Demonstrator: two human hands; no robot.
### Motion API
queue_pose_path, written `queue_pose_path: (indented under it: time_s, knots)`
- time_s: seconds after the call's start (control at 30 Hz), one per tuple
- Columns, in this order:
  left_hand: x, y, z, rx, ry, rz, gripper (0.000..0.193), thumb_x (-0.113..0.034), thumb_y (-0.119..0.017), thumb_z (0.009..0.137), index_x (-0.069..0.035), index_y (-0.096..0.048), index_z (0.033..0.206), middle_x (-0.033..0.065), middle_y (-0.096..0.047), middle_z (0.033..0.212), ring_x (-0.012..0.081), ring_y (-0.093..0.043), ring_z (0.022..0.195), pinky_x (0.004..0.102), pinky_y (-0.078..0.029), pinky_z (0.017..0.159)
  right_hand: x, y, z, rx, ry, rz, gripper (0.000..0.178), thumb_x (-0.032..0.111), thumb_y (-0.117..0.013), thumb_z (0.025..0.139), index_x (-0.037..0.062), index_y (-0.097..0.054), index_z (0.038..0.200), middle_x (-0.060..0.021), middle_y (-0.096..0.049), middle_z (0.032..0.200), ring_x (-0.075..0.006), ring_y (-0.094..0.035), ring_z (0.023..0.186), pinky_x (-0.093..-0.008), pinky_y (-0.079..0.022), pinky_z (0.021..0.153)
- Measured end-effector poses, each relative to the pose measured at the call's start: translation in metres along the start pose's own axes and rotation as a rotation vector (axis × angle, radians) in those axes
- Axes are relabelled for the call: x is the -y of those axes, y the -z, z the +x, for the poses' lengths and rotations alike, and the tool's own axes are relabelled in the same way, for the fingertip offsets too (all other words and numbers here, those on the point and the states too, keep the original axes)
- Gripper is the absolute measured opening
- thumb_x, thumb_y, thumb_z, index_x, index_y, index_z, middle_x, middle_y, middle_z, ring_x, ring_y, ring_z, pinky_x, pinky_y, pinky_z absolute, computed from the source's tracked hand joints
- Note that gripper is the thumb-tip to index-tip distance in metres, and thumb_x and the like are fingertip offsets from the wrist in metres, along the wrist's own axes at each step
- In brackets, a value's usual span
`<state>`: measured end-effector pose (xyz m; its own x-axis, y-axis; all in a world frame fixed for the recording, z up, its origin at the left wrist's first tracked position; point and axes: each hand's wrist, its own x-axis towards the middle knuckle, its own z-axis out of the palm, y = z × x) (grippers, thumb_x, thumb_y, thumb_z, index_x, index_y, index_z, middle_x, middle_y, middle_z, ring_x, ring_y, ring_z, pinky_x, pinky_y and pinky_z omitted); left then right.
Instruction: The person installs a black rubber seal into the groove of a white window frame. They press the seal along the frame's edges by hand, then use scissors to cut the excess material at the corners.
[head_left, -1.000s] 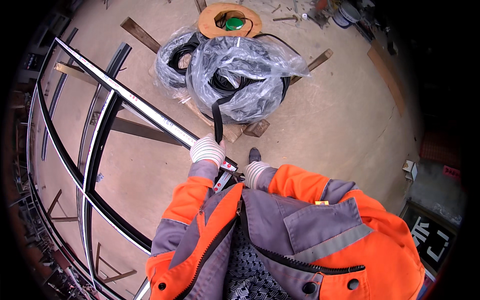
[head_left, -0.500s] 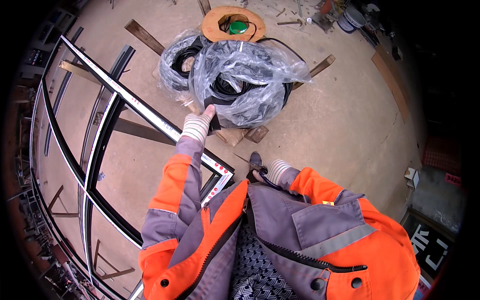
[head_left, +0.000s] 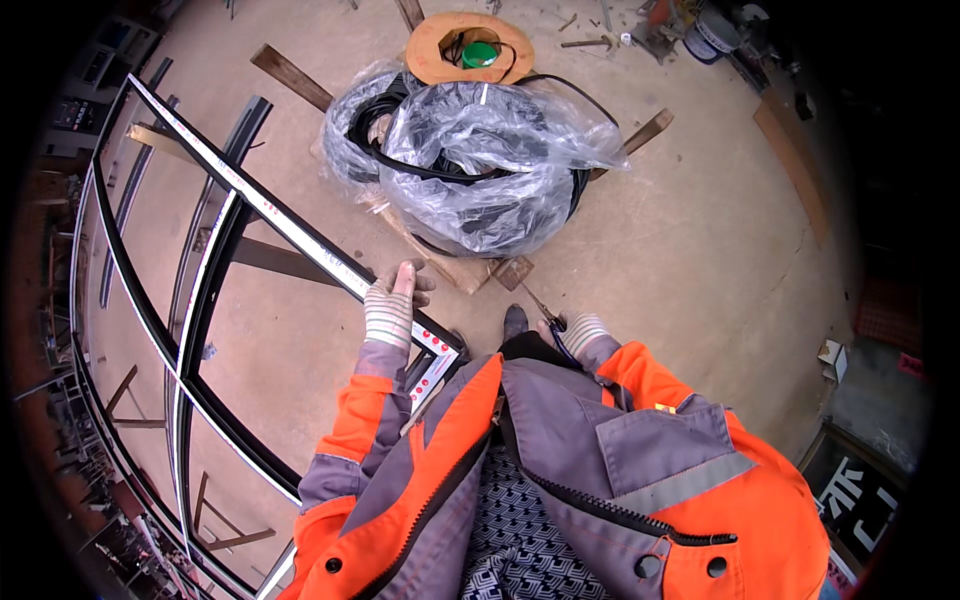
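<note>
My left hand, in a striped knit cuff, hovers over the white-faced black frame near its corner. Its thumb and fingers are apart and nothing shows between them. In my right hand is a pair of scissors with dark handles, the narrow blades pointing away and to the left. Beyond both hands lies a bundle of black rubber strip in clear plastic wrap. A loop of black strip crosses over the top of the bundle. The right fingers are partly hidden by the sleeve and jacket.
An orange-brown spool with a green cup in its hollow stands behind the bundle. Wooden legs stick out around the bundle. Tools and a white bucket are at the far right. A cardboard strip lies on the floor.
My left hand has let go of the black strip, drawn back toward me and opened. The strip now loops across the plastic-wrapped bundle. My right hand with the scissors has shifted slightly right and away.
</note>
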<state>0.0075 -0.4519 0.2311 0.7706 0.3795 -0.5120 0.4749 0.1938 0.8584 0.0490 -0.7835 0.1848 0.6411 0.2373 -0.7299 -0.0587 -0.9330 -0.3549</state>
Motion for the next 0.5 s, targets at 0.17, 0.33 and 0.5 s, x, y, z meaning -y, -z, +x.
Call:
queue_pose_path:
  time_s: [0.17, 0.33, 0.5]
  knots:
    - [0.096, 0.042, -0.075, -0.443, -0.116, 0.173, 0.033, -0.021, -0.064, 0.106, 0.002, -0.068, 0.13, 0.0077, -0.075, 0.095, 0.0118, -0.066, 0.081, 0.0286, -0.055, 0.077, -0.035, -0.021, 0.038, -0.162, -0.058, 0.031, 0.052, 0.054, -0.073, 0.09, 0.002, -0.076, 0.099, -0.0254, -0.074, 0.087, -0.0433, -0.075, 0.085, -0.0483, -0.057, 0.075]
    - [0.142, 0.073, -0.122, -0.516, -0.14, 0.818, 0.04, -0.024, -0.069, 0.1, -0.001, -0.067, 0.132, 0.0212, -0.069, 0.118, 0.0364, -0.065, 0.109, 0.0476, -0.051, 0.099, -0.014, -0.002, 0.059, -0.119, -0.144, -0.106, 0.062, 0.06, -0.066, 0.091, 0.0046, -0.068, 0.119, -0.0267, -0.075, 0.108, -0.0455, -0.073, 0.103, -0.0515, -0.057, 0.09]
    - [0.175, 0.071, -0.15, -0.472, -0.107, 0.934, 0.052, -0.03, -0.065, 0.101, -0.001, -0.059, 0.144, 0.0267, -0.065, 0.126, 0.0443, -0.059, 0.116, 0.0523, -0.048, 0.103, 0.032, 0.009, 0.071, -0.151, -0.004, -0.177, 0.048, 0.045, -0.075, 0.09, 0.0049, -0.067, 0.115, -0.0177, -0.076, 0.109, -0.0373, -0.074, 0.101, -0.042, -0.058, 0.088]
